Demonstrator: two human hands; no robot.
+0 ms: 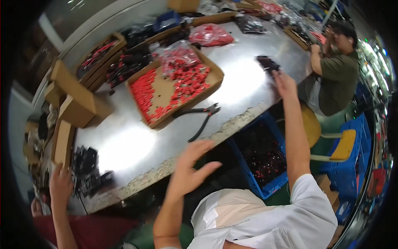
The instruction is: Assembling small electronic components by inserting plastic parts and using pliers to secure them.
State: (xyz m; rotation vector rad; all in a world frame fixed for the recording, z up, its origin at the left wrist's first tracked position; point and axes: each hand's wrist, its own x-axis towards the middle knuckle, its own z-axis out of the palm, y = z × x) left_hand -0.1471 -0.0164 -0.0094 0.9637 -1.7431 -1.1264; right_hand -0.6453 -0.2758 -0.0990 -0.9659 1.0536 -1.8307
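My left hand (193, 166) is in front of the table's near edge, thumb spread from the fingers and nothing in it. My right hand (284, 84) reaches out over the right part of the table, its fingertips closed on a dark, blurred black plastic part (268, 63). Pliers (205, 111) with black handles lie on the metal tabletop beyond my left hand. Their handle on one side rests near a shallow cardboard tray (214, 83), which holds many small red parts (190, 85) and a clear bag (178, 58) of more red parts.
Below the table edge stands a blue crate (268, 191) of dark and red pieces. At left, a co-worker's hand (61, 182) is near black parts (86, 170) and cardboard boxes (78, 110). Another person (340, 79) sits at right. A red bag (211, 34) lies farther back.
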